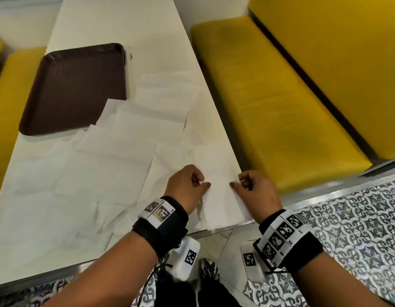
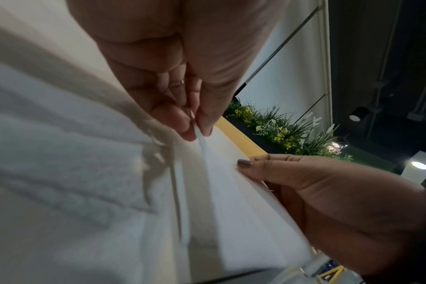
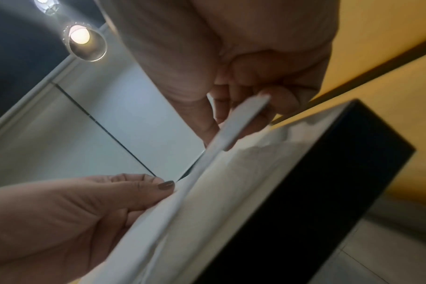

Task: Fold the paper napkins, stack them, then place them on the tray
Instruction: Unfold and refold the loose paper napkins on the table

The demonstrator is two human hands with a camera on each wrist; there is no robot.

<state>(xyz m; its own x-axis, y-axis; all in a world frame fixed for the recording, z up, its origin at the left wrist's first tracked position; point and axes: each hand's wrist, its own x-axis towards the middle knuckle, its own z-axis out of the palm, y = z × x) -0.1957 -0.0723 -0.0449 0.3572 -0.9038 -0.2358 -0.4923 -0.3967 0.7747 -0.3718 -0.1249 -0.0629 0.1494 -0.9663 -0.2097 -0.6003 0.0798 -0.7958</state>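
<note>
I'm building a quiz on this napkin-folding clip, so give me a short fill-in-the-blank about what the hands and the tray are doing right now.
1. Both the left hand and the right hand pinch the same white ____.
2. The tray on the table is ____ in colour.
3. The bench seat beside the table is ____.
4. The number of folded napkins lying on the tray is ____.

Missing words: napkin; brown; yellow; zero
</note>
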